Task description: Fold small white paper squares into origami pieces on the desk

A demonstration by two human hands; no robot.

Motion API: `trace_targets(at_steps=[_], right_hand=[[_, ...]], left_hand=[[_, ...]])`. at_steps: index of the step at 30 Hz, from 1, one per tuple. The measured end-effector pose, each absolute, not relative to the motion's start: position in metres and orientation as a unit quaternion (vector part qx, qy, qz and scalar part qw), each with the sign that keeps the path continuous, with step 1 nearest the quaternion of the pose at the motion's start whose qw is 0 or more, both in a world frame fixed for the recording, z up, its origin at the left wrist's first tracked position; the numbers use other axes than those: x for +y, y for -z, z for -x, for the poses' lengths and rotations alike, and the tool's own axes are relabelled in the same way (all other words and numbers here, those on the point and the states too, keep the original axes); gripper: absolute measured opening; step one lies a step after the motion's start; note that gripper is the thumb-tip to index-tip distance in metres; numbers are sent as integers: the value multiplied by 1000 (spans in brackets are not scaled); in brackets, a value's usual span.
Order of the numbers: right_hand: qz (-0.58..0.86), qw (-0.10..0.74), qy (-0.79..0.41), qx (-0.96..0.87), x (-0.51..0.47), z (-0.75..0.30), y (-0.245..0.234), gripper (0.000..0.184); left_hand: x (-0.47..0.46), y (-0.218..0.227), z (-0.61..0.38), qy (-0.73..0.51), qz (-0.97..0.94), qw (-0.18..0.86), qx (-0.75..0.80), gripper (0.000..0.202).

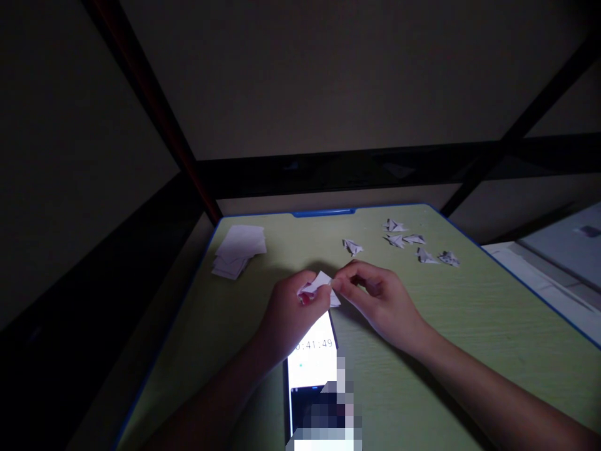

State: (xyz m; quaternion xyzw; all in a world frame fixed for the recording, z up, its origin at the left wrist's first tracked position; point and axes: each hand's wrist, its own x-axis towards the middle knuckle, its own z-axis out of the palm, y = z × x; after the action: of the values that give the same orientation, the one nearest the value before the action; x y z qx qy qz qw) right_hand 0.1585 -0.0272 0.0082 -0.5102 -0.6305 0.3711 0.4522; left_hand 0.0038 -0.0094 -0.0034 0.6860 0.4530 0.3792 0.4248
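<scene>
Between my hands, over the middle of the table, is a small piece of folded white paper. My left hand grips it, thumb on top and fingers beneath. Thumb and forefinger of my right hand pinch its right edge. Some of the folds are hidden behind my left thumb. Just beyond my right hand lies a small folded paper figure. Under my left hand and nearer to me lies a lit phone showing running digits; its lower part is pixelated.
A stack of white paper sheets lies at the far left of the green table. Several folded paper figures lie at the far right. The table has a blue rim, with a dark wall band behind it.
</scene>
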Motion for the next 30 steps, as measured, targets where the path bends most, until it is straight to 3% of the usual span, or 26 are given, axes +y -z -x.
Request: trace_targets(at_steps=[12, 20, 30], right_hand=[[492, 436, -430, -619, -26, -158, -9, 19], [493, 479, -422, -591, -24, -158, -4, 20], [496, 447, -448, -595, -23, -158, -7, 19]], left_hand=[[-8, 4, 2, -351, -729, 385, 444, 17], [-9, -4, 2, -373, -698, 431, 434, 17], [-7, 1, 1, -393, -698, 389, 454, 17]])
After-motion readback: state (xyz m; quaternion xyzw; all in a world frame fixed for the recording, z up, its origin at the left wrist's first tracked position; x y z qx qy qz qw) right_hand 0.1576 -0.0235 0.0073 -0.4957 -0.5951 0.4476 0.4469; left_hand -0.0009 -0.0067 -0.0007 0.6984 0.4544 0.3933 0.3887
